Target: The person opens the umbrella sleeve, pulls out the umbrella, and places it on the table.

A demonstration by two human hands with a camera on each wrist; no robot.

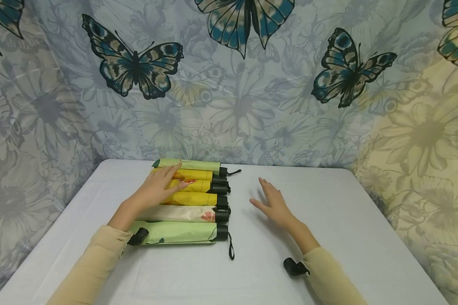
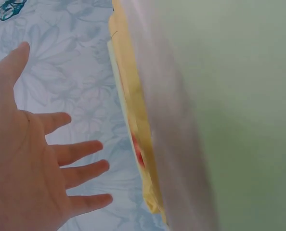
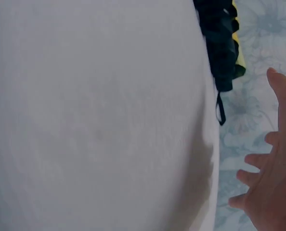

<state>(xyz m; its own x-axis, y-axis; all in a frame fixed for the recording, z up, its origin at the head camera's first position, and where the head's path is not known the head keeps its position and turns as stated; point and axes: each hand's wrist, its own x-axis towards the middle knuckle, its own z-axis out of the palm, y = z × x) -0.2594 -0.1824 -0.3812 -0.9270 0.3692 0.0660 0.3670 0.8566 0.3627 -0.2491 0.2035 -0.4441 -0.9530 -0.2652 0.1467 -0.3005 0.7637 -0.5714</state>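
Several folded umbrellas lie side by side in a row, black handle ends to the right. A light green umbrella (image 1: 191, 233) is nearest, then a cream one (image 1: 187, 214) with a pink print, three yellow ones (image 1: 194, 199), and another light green one (image 1: 198, 164) at the back. Over the row's left part my left hand (image 1: 156, 186) is held with fingers spread and straight, gripping nothing; the left wrist view shows its palm apart from the umbrellas. To the right of the handles, my right hand (image 1: 272, 205) hovers above the table, fingers extended and holding nothing.
A white-covered table (image 1: 328, 212) stands against a wall cloth (image 1: 240, 106) printed with butterflies and flowers. Black wrist cameras sit on the left (image 1: 138, 236) and right (image 1: 294, 267) forearms. A black wrist strap (image 1: 231, 248) hangs from the nearest umbrella onto the table.
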